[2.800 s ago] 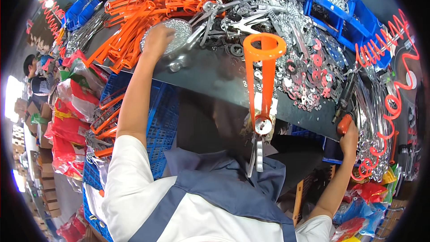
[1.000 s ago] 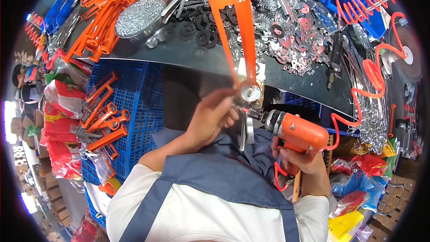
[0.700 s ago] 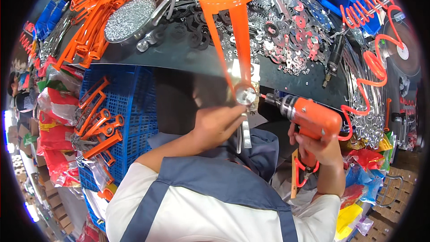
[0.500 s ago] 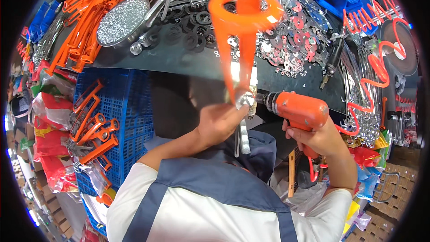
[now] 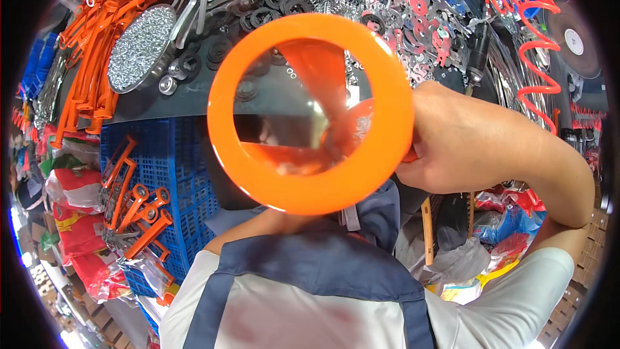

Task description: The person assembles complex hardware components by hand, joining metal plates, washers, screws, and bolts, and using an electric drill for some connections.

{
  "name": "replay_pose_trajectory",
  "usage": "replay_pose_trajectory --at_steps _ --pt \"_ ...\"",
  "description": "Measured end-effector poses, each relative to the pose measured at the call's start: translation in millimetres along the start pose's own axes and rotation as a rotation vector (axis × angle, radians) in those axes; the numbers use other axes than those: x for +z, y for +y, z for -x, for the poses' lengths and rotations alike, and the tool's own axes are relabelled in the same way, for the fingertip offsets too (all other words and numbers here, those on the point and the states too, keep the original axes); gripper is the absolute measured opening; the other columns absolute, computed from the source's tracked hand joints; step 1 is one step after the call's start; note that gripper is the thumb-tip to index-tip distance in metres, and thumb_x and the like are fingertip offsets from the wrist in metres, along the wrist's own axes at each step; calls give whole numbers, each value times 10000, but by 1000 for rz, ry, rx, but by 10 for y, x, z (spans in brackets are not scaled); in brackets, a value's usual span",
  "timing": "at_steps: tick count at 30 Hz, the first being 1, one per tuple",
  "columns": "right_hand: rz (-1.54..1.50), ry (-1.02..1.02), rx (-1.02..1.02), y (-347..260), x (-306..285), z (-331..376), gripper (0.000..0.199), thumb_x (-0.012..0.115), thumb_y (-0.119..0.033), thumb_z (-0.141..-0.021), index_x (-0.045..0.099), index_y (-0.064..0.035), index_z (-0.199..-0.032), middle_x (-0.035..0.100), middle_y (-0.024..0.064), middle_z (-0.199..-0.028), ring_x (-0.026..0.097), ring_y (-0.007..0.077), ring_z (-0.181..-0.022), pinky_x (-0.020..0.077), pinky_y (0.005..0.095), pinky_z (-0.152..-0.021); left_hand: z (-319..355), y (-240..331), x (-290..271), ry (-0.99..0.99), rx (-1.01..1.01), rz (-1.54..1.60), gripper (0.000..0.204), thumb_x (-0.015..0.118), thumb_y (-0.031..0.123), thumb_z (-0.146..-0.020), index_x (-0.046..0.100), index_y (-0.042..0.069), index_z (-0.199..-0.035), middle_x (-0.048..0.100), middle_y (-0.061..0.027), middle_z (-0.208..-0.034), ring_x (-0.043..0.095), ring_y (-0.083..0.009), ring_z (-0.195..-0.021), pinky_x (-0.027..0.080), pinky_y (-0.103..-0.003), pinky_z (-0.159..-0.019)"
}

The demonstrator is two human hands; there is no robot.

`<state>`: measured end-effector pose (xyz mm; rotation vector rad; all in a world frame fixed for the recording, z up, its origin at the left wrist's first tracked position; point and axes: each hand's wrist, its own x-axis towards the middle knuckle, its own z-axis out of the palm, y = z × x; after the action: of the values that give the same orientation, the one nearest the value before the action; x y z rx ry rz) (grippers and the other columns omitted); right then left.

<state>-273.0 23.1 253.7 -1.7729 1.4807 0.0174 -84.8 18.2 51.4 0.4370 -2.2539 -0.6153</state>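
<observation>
An orange caulking gun frame stands up close in the middle, its ring end toward me and its two arms running away below. My right hand is closed at the ring's right side, fingers mostly hidden. It grips an orange power drill, which the ring largely covers; a blurred part shows through the opening. My left forearm reaches in under the ring. The left hand itself is hidden behind the frame, so its fingers cannot be made out.
Orange frames are heaped at the far left beside a metal bowl of small parts. Loose metal pieces cover the far bench. A blue crate with more frames stands left; a coiled red hose hangs right.
The frame has come closer and turned its ring toward me. My right hand has risen, with the drill now mostly behind the ring. My left hand has gone out of sight behind the frame.
</observation>
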Motion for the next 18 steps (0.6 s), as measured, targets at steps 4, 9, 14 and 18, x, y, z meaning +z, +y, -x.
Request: replay_pose_trajectory --at_steps 4,9,14,18 --pt "-18 -132 65 -79 -46 46 202 547 -43 -711 600 61 -876 621 250 -817 629 356 -766 492 418 -673 127 -48 80 -32 -82 45 407 651 -3 -667 630 45 -1071 607 -114 -921 611 -249 -763 487 -358 -617" --pt "-274 41 -145 196 46 229 320 576 1 -699 594 16 -1019 632 191 -922 627 299 -838 496 375 -736 186 -106 167 -45 -181 146 406 636 44 -662 647 90 -1065 548 -35 -684 558 -189 -540 444 -323 -478" --pt "-151 172 -279 412 238 185 323 567 -9 -741 574 -2 -1064 611 165 -932 605 300 -854 488 366 -771 11 23 14 28 22 -102 407 640 65 -622 657 90 -1028 488 -32 -621 515 -197 -499 403 -327 -444" --pt "-180 131 -280 202 207 142 280 562 -28 -737 607 2 -1012 626 190 -891 610 348 -850 496 404 -765 -25 63 -37 145 47 -106 355 659 58 -584 668 83 -938 504 -29 -613 511 -196 -492 399 -326 -434"
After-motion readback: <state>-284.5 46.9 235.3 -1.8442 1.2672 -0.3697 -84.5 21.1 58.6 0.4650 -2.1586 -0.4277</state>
